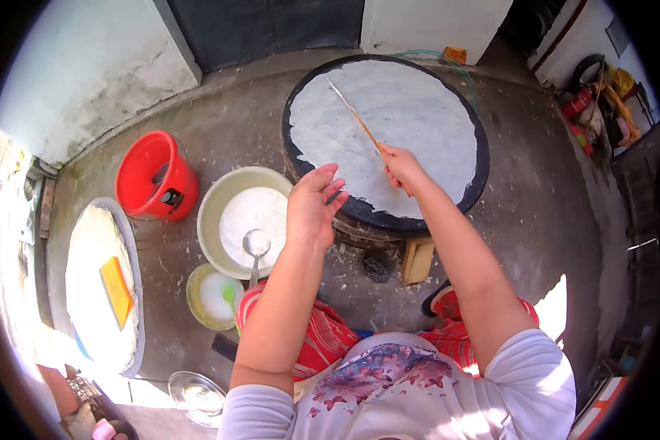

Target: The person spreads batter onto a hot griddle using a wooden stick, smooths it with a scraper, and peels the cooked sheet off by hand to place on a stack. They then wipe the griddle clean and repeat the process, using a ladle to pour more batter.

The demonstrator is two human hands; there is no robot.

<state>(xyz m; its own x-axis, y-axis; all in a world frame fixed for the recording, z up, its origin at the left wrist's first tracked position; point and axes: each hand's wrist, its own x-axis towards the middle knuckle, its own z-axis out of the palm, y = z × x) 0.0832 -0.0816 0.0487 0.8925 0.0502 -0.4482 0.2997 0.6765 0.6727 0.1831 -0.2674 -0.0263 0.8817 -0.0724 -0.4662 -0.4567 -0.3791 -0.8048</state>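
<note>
My right hand (pixel 403 167) is closed around the lower end of a thin wooden stick (pixel 364 126). The stick's far end is coated white and lies over a thin sheet of pale batter (pixel 418 103), which covers most of a big round black griddle (pixel 479 163). My left hand (pixel 314 204) is raised at the griddle's near left edge, fingers apart and nothing in it. Below and left of that hand stands a cream basin (pixel 211 229) of white batter, with a metal ladle (pixel 257 246) resting in it.
Left of the basin is a red bucket (pixel 141 194). A small yellowish bowl (pixel 195 304) holds white liquid and a green utensil (pixel 229 295). An orange scraper (pixel 117 290) lies on a pale round stack (pixel 88 323). A shiny lid (pixel 198 397) is on the floor; wood (pixel 418 262) projects beneath the griddle.
</note>
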